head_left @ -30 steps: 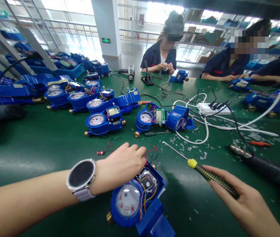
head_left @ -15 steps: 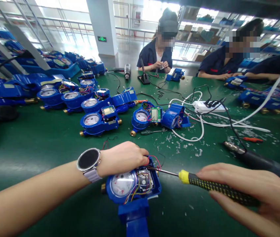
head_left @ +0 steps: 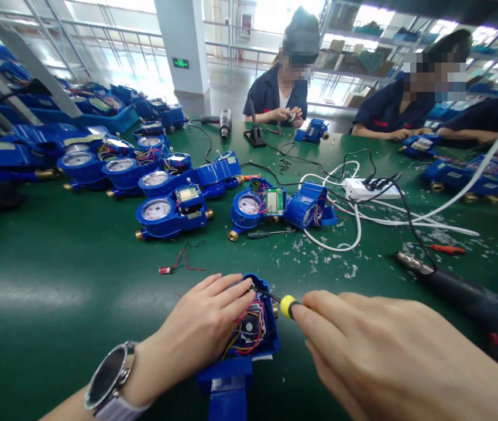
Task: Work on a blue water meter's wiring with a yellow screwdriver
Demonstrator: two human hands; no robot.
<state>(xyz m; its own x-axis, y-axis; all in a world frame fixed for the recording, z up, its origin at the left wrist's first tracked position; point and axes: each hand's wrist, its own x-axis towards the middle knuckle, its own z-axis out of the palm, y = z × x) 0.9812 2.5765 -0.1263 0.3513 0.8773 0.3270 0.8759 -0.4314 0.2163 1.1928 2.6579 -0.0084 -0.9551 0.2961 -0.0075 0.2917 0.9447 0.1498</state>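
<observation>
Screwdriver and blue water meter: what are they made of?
The screwdriver has a thin shaft that gleams like steel, and its glossy yellow end looks like plastic. The water meter has a smooth, shiny blue case, probably plastic. Its end fitting looks like brass, judging by its golden colour.

The right hand (head_left: 371, 351) hid most of the screwdriver (head_left: 288, 306), and the left hand (head_left: 200, 330) covered the dial of the water meter (head_left: 271, 336).

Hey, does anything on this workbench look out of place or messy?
Pale scraps litter the green bench mat near the white cable, which looks untidy. A loose red-and-black wire also lies by itself on the mat.
</observation>
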